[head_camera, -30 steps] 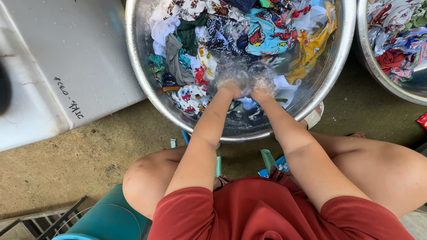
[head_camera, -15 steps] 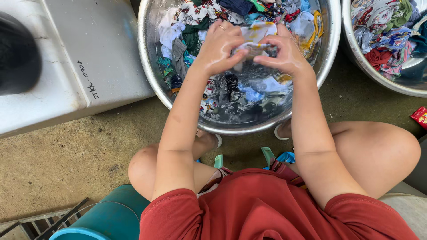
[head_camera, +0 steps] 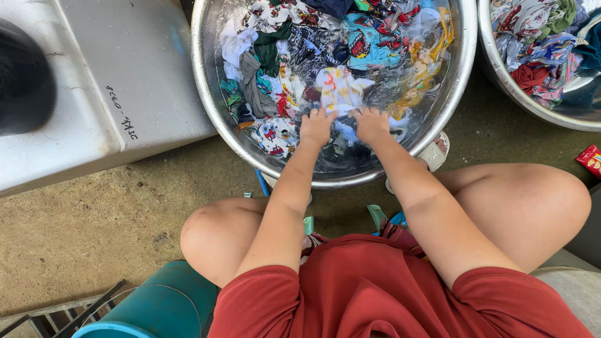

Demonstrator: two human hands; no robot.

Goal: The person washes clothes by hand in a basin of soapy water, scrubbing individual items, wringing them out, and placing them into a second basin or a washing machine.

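White cloth (head_camera: 339,89) with yellow and red marks floats in my big metal bowl (head_camera: 210,94) of wet clothes (head_camera: 275,62), and my left hand (head_camera: 316,127) and right hand (head_camera: 372,124) press on its near edge, side by side.

We sit over a metal basin (head_camera: 210,94) that holds water and a heap of wet clothes (head_camera: 300,50). Both our hands are in it at its near side: left hand (head_camera: 317,128) and right hand (head_camera: 372,125) side by side, a small gap between them. A printed garment (head_camera: 338,87) lies in the water just beyond the fingertips (head_camera: 358,113), touching them; the heap lies farther out and to the left of the fingers. A second basin (head_camera: 501,69) of clothes stands right of the fingers, well apart. A slab-like box (head_camera: 125,81) lies left of the first basin. A round tub (head_camera: 156,307) stands behind our left knee.
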